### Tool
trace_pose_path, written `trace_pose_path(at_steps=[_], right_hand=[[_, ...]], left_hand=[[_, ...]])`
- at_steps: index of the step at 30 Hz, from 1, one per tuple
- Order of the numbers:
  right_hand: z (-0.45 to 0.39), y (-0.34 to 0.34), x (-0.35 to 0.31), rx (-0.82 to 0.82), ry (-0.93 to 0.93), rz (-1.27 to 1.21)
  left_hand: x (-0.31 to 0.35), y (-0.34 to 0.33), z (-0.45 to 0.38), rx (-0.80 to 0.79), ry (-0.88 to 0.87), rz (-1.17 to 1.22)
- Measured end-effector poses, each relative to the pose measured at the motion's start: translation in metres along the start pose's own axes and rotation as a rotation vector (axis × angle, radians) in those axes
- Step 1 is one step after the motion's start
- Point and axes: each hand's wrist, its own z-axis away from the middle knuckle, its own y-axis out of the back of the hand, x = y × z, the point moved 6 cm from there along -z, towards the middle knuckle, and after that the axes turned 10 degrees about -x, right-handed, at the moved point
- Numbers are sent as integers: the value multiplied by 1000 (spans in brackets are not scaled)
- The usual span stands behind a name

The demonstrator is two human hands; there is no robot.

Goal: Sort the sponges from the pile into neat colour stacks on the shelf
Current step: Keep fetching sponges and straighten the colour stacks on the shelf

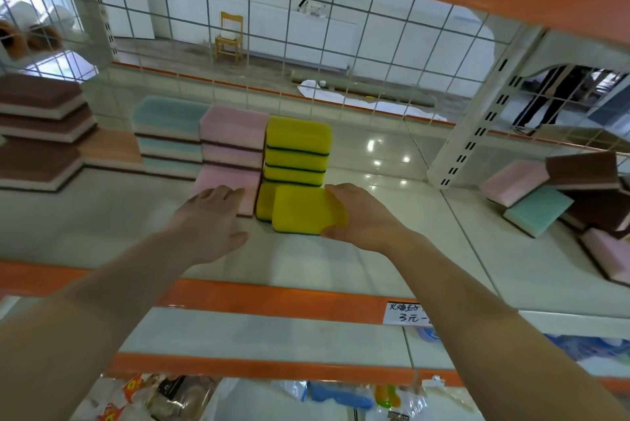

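A yellow sponge [301, 212] lay on the shelf [375, 250], against the foot of the yellow stack [297, 151]. The right hand [364, 216] had its grip curled round the sponge's right end. The left hand [211, 216] rested with straight fingers on a pink sponge [226, 182] below the pink stack [233, 137]. The unsorted pile [559, 195] sat far right.

small yellow wooden chair [229, 39] stood behind white wire grid panel [358, 45]; handwritten white paper price tag [407, 313] hung on orange shelf edge; packaged goods [163, 396] lay below.
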Motion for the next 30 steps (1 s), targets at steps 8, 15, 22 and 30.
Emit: trace_pose_path(at_steps=[8, 15, 22, 30], right_hand=[[-26, 7, 4, 47, -23, 46], [-48, 8, 2, 64, -5, 22], [-55, 9, -3, 112, 51, 31], [-57, 5, -4, 133, 60, 11]], left_hand=[[-14, -3, -18, -5, 23, -149], [-19, -14, -31, 19, 4, -87], [-20, -16, -30, 62, -36, -33], [-21, -16, -30, 76, -51, -31]])
